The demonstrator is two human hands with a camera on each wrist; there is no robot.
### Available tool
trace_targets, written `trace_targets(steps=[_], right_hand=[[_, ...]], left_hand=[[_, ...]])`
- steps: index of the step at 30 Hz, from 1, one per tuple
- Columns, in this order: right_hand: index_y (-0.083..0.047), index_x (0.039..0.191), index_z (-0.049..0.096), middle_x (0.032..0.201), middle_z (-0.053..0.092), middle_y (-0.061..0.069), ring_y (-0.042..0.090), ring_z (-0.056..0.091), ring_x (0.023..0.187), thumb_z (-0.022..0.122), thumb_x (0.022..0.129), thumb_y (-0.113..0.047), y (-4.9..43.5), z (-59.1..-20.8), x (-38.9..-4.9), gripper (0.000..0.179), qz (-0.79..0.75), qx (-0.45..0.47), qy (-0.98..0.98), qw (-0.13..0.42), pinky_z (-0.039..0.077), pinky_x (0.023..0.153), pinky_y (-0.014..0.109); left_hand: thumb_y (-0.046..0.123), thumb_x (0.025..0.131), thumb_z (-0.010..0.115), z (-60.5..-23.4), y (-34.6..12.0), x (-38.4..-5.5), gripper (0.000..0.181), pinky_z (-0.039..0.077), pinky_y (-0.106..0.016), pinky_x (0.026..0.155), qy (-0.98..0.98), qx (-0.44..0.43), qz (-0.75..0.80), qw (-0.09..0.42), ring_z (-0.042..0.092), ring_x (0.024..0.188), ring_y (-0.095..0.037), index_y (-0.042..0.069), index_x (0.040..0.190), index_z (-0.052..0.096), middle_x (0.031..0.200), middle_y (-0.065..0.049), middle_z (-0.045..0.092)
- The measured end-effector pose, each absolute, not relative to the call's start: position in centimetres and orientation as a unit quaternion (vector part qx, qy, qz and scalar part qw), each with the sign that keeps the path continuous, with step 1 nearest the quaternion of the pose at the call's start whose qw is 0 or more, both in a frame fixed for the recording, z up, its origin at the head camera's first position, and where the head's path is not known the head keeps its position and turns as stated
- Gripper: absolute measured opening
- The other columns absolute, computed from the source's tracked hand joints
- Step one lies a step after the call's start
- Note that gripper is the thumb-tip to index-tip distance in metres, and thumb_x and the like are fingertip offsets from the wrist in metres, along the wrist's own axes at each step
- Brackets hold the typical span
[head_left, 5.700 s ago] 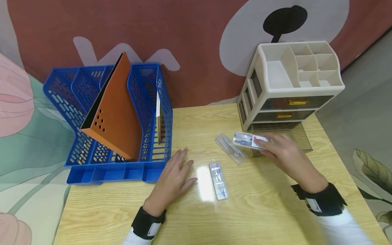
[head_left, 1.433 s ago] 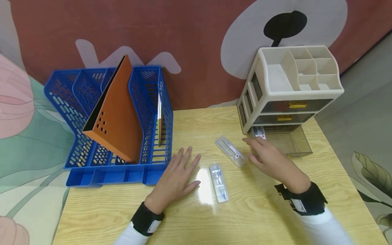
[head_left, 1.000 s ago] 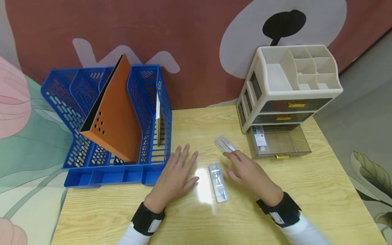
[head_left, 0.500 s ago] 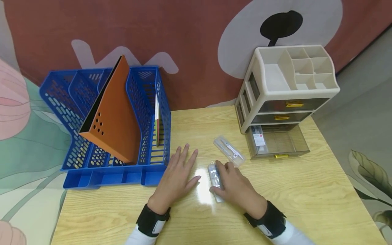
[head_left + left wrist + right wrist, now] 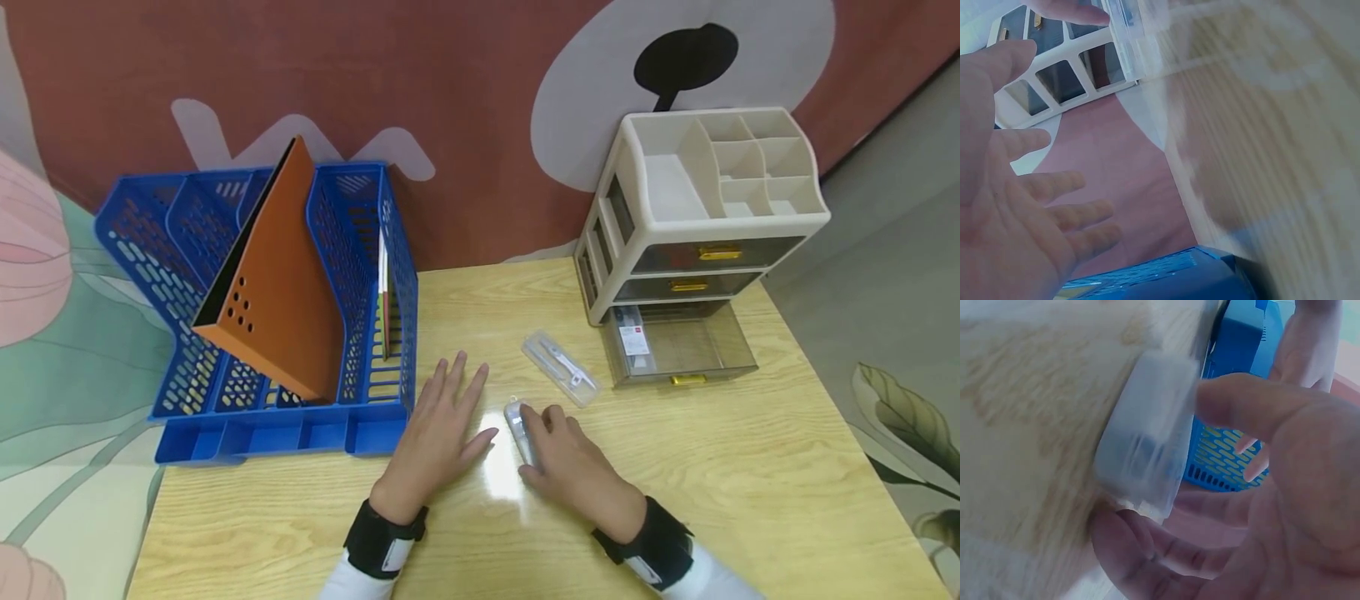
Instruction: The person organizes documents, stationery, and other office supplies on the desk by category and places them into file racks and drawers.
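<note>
My right hand (image 5: 573,462) pinches a slim clear plastic case (image 5: 517,423), thumb on one side and fingers on the other. In the right wrist view this case (image 5: 1147,425) is tilted on its edge close to the wood, its contents blurred. My left hand (image 5: 435,442) rests on the table with fingers spread, holding nothing. Up and right of the right hand lies a second clear case (image 5: 560,367) with a slim hinged tool inside. A third case (image 5: 635,343), with a white label, lies at the left of the pulled-out bottom drawer (image 5: 705,354).
A cream drawer unit (image 5: 652,225) stands at the back right, its top two drawers closed. On the left is a blue file rack (image 5: 285,429) holding an orange folder (image 5: 281,292) and thin booklets (image 5: 385,296). A printed cloth (image 5: 480,125) hangs behind the table.
The labelled case went from my right hand into the drawer. My right hand then moved left past the second case to the nearest case, now gripped and tilted. My left hand has barely shifted.
</note>
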State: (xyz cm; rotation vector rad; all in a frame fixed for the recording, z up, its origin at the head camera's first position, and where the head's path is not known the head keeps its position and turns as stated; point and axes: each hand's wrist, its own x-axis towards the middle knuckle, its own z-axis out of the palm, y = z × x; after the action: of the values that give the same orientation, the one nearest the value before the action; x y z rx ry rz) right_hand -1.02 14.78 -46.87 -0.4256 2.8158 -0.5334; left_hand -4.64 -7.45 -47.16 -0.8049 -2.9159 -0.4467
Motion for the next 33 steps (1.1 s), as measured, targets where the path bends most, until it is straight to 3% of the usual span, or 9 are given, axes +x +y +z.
trace_targets(steps=[6, 15, 25, 33], right_hand=[[-0.010, 0.148, 0.051, 0.119, 0.061, 0.020, 0.031, 0.059, 0.093, 0.081, 0.084, -0.010, 14.6, -46.7, -0.9, 0.071, -0.176, -0.168, 0.965, 0.094, 0.056, 0.064, 0.036], [-0.017, 0.144, 0.057, 0.120, 0.067, 0.017, 0.036, 0.065, 0.092, 0.082, 0.086, -0.010, 15.0, -46.7, -0.8, 0.064, -0.158, -0.204, 0.965, 0.042, 0.060, 0.063, 0.040], [-0.017, 0.144, 0.062, 0.131, 0.067, 0.015, 0.038, 0.067, 0.099, 0.083, 0.084, -0.005, 17.1, -45.7, -0.8, 0.065, -0.185, -0.186, 0.964, 0.044, 0.062, 0.077, 0.048], [-0.014, 0.139, 0.065, 0.132, 0.068, 0.016, 0.040, 0.066, 0.101, 0.082, 0.078, 0.003, 20.5, -43.3, -0.8, 0.066, -0.168, -0.200, 0.965, -0.035, 0.062, 0.074, 0.050]], left_hand=[[0.054, 0.096, 0.066, -47.3, -7.1, -4.5, 0.086, 0.039, -0.062, 0.117, -0.954, -0.255, -0.151, 0.038, 0.032, 0.150, -0.051, 0.015, 0.163, 0.031, 0.168, -0.023, 0.026], [0.052, 0.097, 0.066, -47.2, -7.0, -4.5, 0.083, 0.040, -0.062, 0.116, -0.954, -0.254, -0.151, 0.043, 0.034, 0.149, -0.052, 0.014, 0.163, 0.032, 0.167, -0.025, 0.027], [0.053, 0.096, 0.067, -47.2, -6.6, -4.6, 0.084, 0.036, -0.061, 0.119, -0.956, -0.249, -0.153, 0.033, 0.031, 0.151, -0.050, 0.016, 0.163, 0.033, 0.169, -0.022, 0.026], [0.057, 0.096, 0.064, -47.1, -6.5, -4.4, 0.084, 0.033, -0.063, 0.121, -0.955, -0.248, -0.162, 0.022, 0.024, 0.155, -0.048, 0.020, 0.164, 0.031, 0.171, -0.019, 0.023]])
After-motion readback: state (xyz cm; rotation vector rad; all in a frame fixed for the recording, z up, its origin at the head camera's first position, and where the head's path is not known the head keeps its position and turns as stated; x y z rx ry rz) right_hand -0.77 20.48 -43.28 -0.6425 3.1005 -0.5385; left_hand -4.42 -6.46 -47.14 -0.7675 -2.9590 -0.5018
